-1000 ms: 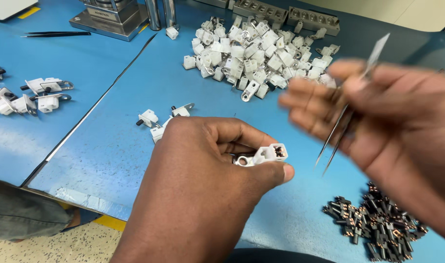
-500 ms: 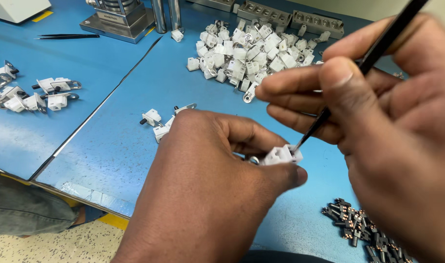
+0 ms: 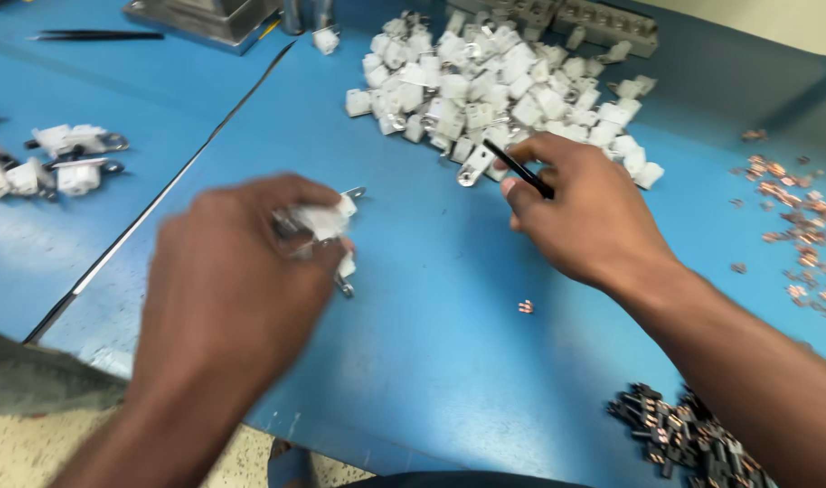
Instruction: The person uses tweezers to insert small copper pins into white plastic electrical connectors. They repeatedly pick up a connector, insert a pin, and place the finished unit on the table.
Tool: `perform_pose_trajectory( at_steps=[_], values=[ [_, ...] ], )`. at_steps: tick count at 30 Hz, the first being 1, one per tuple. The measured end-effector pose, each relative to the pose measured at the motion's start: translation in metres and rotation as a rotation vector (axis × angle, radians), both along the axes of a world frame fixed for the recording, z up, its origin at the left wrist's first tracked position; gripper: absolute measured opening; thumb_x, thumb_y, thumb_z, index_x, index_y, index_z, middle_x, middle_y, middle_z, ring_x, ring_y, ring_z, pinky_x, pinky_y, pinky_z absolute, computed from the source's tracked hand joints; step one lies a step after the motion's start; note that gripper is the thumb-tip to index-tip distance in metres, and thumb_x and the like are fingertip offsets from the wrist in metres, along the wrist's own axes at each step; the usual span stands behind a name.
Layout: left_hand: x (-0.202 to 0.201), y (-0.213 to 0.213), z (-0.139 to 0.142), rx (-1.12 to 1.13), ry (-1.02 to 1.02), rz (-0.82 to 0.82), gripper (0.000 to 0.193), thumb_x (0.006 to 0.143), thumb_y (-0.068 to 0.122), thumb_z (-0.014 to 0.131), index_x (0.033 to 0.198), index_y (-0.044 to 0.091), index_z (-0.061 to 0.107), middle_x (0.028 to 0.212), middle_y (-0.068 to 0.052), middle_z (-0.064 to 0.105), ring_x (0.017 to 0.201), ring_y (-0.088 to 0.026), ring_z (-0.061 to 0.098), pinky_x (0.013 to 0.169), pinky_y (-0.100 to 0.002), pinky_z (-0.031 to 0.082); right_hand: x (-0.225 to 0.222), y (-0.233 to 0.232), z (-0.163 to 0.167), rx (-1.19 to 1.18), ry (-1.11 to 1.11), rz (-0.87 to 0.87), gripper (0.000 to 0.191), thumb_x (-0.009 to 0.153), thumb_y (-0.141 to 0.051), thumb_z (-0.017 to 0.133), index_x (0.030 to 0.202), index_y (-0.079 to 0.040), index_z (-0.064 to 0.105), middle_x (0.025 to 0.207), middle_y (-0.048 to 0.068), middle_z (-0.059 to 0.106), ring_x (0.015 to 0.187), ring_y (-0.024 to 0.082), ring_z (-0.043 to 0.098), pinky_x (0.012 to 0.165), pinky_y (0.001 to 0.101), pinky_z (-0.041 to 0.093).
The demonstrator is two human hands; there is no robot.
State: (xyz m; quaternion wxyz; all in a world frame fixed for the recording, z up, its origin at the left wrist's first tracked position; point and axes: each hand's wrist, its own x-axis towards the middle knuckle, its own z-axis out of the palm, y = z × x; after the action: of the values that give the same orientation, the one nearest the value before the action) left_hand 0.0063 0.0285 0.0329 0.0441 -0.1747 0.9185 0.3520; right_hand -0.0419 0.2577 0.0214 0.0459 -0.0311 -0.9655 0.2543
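My left hand (image 3: 236, 289) is blurred low over the blue table and holds a small white plastic connector (image 3: 322, 220) with a metal tab at its fingertips. Just below it lie one or two more white connectors (image 3: 345, 268) on the table. My right hand (image 3: 594, 217) reaches toward the near edge of a heap of white connectors (image 3: 494, 86) and grips black tweezers (image 3: 519, 168) between thumb and fingers. The tweezer tips point at a connector with a metal tab (image 3: 473, 168) at the heap's front.
A few finished connectors with metal tabs (image 3: 65, 158) lie at the left on a second blue mat. Another pair of black tweezers (image 3: 96, 36) rests at top left. Small copper parts (image 3: 792, 208) are scattered at the right, dark metal clips (image 3: 684, 438) at bottom right, a tiny part (image 3: 525, 306) mid-table.
My right hand has moved away from the held connector up to the heap with the tweezers. My left hand has shifted left and down with the connector.
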Motion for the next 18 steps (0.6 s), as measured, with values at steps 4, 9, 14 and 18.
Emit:
perform_pose_trajectory(
  at_steps=[4,9,14,18],
  values=[
    [-0.022,-0.031,-0.024,-0.165,0.389,-0.16,0.041,0.084,0.02,0.078,0.125,0.018,0.075,0.118,-0.018,0.074,0.102,-0.03,0.072,0.09,-0.045,0.054,-0.037,-0.005,-0.011,0.484,-0.083,0.09,0.04,0.097,-0.029,0.064,0.138,-0.033,0.064,0.082,0.014,0.078,0.082,0.033,0.072,0.082,0.0497,0.052],
    [-0.029,-0.045,-0.052,-0.201,0.263,-0.186,0.043,0.088,0.029,0.074,0.129,0.019,0.072,0.132,-0.016,0.067,0.115,-0.035,0.064,0.098,-0.047,0.048,-0.055,-0.001,-0.01,0.553,-0.042,0.169,0.04,0.09,-0.023,0.065,0.13,-0.024,0.062,0.088,0.009,0.077,0.082,0.033,0.072,0.079,0.0503,0.053],
    [-0.007,-0.027,-0.049,-0.308,0.71,-0.268,0.044,0.09,0.026,0.077,0.131,0.01,0.071,0.144,-0.024,0.055,0.125,-0.042,0.056,0.096,-0.05,0.047,-0.04,0.012,-0.01,0.021,-0.029,0.069,0.032,0.085,-0.029,0.078,0.113,-0.015,0.073,0.076,0.004,0.066,0.063,0.016,0.056,0.058,0.0353,0.042],
    [0.018,0.014,-0.033,0.323,0.698,-0.459,0.055,0.085,0.026,0.079,0.137,0.015,0.064,0.135,-0.009,0.069,0.109,-0.023,0.066,0.089,-0.035,0.057,0.013,0.028,0.001,-0.789,-0.475,0.004,0.026,0.083,-0.021,0.078,0.103,-0.005,0.076,0.064,-0.008,0.04,0.049,0.009,0.024,0.043,0.0307,0.018]
  ],
)
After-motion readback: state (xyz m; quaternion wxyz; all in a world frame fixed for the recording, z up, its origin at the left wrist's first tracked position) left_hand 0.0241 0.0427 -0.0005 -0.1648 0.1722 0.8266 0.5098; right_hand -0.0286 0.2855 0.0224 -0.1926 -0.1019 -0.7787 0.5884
